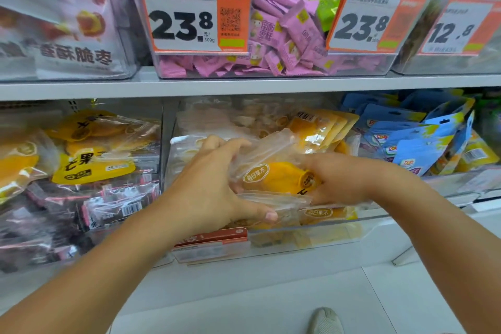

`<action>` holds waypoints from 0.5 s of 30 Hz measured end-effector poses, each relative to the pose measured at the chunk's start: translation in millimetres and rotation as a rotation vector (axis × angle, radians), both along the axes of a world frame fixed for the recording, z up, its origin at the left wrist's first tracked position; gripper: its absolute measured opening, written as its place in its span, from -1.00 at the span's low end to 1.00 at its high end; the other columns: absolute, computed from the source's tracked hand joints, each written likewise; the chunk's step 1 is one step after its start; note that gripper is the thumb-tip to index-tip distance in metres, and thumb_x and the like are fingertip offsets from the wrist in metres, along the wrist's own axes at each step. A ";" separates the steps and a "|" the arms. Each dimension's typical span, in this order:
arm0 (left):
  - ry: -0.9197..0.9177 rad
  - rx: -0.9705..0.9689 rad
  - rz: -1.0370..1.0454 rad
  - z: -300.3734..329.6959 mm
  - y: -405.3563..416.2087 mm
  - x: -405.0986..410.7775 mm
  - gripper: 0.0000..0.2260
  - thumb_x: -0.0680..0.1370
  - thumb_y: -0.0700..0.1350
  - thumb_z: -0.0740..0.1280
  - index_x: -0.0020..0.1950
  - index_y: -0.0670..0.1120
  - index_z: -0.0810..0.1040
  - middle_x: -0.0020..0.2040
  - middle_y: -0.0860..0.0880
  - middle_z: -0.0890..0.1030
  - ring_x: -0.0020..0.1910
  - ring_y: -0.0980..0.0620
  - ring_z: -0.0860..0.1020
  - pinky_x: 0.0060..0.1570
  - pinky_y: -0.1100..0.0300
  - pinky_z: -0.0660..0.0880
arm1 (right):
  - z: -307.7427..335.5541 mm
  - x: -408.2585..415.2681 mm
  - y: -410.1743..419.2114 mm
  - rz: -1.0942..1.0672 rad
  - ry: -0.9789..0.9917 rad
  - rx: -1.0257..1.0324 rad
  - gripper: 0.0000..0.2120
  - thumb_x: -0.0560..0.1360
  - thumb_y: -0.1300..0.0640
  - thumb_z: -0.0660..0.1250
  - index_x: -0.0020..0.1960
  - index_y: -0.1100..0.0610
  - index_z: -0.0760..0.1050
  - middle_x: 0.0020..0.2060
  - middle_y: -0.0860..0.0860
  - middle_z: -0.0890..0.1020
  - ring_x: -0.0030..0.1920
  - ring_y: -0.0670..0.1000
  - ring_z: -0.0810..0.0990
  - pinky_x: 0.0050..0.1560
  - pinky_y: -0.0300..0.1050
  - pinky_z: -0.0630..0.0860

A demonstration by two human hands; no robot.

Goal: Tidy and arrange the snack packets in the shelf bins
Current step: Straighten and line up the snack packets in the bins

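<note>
Both hands are in the middle clear bin (360,228) on the lower shelf, working a stack of mango packets (273,176). The left hand (206,187) curls round the stack's left end, thumb under and fingers over the top, so that grip is clamped on the packets. The right hand (341,179) grasps the stack's right end, fingers tucked beneath (likely squaring the edges so the pack sits flat and faces out). The stack sits at the bin's front, resting on more packets below.

Behind it in the bin, upright mango packets (322,127) lean rightward and crowd the back. Left of the bin lie dark clear-wrapped packets (108,198) under yellow ones; right of it, blue pouches (414,144) spill toward the divider. Above the bin, pink sweets (282,32) fill a tub behind a price card (192,15).
</note>
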State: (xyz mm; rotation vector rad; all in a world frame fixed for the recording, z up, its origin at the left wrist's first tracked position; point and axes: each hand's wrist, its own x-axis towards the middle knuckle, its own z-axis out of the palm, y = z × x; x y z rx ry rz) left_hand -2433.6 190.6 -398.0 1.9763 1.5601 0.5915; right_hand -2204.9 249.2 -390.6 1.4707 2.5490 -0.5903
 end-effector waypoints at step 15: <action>0.090 0.414 0.044 2.8 4.1 -18.4 -0.32 0.41 0.55 0.13 0.40 0.21 0.40 0.15 0.28 0.49 -0.08 0.24 0.48 -0.04 0.19 0.46 | 1.2 18.2 0.7 -0.053 0.323 -0.476 -0.57 0.47 -0.18 0.38 0.31 -0.32 0.40 0.14 -0.38 0.59 0.18 -0.33 0.53 0.26 -0.35 0.45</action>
